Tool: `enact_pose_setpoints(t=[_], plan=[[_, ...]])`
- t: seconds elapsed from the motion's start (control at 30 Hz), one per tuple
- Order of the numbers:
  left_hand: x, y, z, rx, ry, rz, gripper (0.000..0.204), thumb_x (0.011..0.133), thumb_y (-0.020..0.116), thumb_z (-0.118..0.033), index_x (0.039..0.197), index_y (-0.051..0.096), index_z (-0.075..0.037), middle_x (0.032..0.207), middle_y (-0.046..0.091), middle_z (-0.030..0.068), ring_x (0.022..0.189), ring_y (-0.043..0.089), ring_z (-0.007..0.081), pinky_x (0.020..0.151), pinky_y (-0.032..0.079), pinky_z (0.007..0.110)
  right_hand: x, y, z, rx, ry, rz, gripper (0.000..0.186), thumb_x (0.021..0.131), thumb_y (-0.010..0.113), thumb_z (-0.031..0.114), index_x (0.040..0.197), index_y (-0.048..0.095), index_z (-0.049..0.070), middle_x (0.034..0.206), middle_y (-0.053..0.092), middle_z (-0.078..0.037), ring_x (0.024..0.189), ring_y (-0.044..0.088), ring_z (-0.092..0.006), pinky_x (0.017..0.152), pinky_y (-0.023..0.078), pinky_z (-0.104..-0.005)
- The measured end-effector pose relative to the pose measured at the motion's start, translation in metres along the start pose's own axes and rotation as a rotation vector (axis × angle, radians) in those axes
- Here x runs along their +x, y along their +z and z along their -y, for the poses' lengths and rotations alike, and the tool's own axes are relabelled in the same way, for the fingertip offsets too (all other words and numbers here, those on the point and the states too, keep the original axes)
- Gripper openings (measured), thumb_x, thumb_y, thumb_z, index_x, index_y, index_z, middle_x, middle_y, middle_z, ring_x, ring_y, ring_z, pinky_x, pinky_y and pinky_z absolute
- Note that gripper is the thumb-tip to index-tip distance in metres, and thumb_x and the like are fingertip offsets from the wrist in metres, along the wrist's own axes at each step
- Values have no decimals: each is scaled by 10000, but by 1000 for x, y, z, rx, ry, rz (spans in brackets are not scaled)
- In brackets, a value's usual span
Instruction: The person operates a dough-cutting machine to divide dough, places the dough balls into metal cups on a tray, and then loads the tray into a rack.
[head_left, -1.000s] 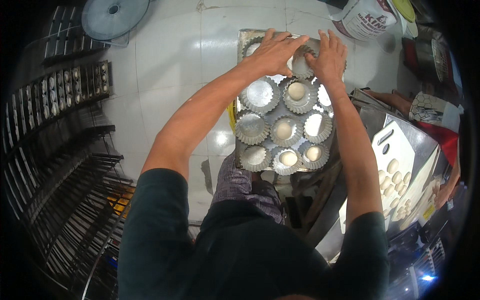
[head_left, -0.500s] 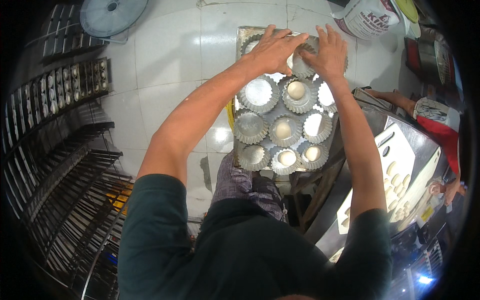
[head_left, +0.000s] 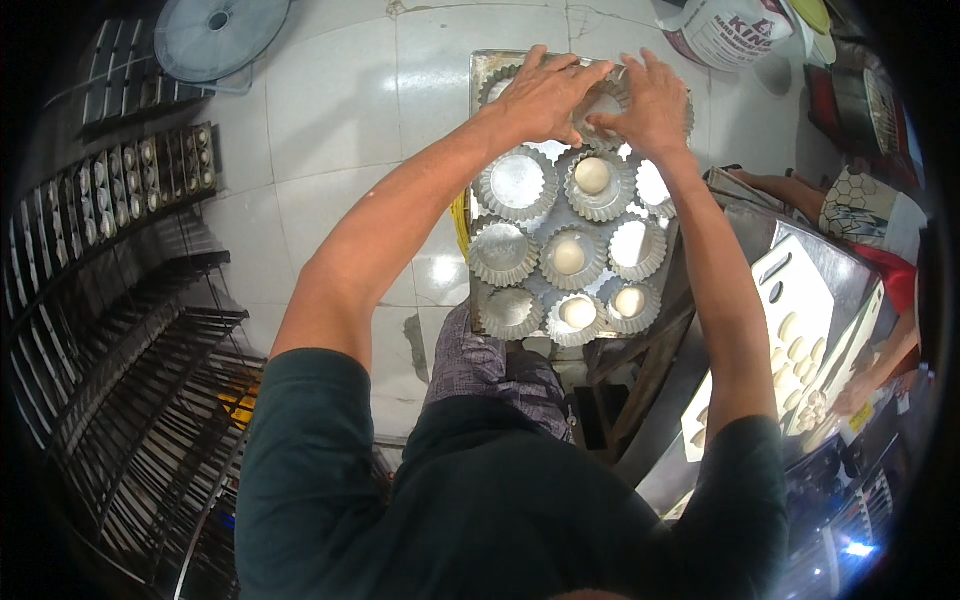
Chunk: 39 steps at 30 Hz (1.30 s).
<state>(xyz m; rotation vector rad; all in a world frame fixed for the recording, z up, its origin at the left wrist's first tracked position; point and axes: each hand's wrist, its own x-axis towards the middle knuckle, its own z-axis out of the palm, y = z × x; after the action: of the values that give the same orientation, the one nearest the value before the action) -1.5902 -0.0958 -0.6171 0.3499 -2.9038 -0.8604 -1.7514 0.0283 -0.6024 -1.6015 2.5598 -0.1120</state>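
Note:
My left hand (head_left: 545, 97) and my right hand (head_left: 655, 108) are over the far end of a metal tray (head_left: 475, 215), on either side of a fluted tin (head_left: 606, 105). The fingers of both hands are spread about its rim; whether they touch it I cannot tell. Several fluted tins stand in rows on the tray. Balls of dough sit in some of them, such as the dough ball (head_left: 592, 176) just below my hands and another dough ball (head_left: 569, 258) nearer me. Other tins, like the tin (head_left: 518, 183) at the left, hold no dough ball.
Dark metal racks (head_left: 120, 340) fill the left side, with a tray of small moulds (head_left: 140, 172) on top. At the right, pale boards (head_left: 800, 300) with dough pieces lie on a metal table, where a co-worker's hand (head_left: 852, 395) works. A white sack (head_left: 730, 35) stands at the far right.
My hands stay around the far tin, nearly unmoved; my right thumb has shifted slightly left. The co-worker's hand at the right has moved lower, to the dough pieces on a board.

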Motion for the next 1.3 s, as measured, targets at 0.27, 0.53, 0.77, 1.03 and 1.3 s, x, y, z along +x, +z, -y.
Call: enact_pose_setpoints(t=[0.27,0.53,0.77,1.03,1.3], plan=[[-5,-22,-17,-90,45,-2,1093,648,912,-241,1565,327,-128,1516,482,144,1411,428,343,1205,239,578,-76,-53,-6,999,256,-230,151,800,696,60,948,667,49,1570,411,-180,1422,439,-351,1145,376,-437],[-86,-18,-113,-465,-76,-165,843,771,688,-63,1543,351,-66,1527,452,195,1446,398,337,1216,288,459,-216,-118,44,2150,278,-472,130,805,522,-54,772,593,49,1587,383,-148,1416,438,-356,1203,328,-463],[-187,1,-234,-713,-96,-154,807,735,493,93,1524,355,-14,1519,467,162,1417,452,283,1217,310,427,-355,-143,70,2242,360,-583,84,819,579,77,761,639,73,1562,383,-154,1363,484,-288,1177,359,-413],[-288,47,-351,-1058,-31,-7,766,759,464,130,1508,358,2,1492,471,173,1351,497,276,1185,351,410,-541,-142,105,2133,449,-894,226,919,511,117,746,636,43,1585,362,-185,1346,480,-262,1165,334,-410],[-350,57,-461,-1125,134,248,776,778,429,130,1532,347,-36,1509,456,132,1359,491,249,1194,334,398,-681,-187,137,1509,452,-1119,313,984,527,133,705,606,14,1502,460,-204,1318,504,-260,1090,403,-391]])
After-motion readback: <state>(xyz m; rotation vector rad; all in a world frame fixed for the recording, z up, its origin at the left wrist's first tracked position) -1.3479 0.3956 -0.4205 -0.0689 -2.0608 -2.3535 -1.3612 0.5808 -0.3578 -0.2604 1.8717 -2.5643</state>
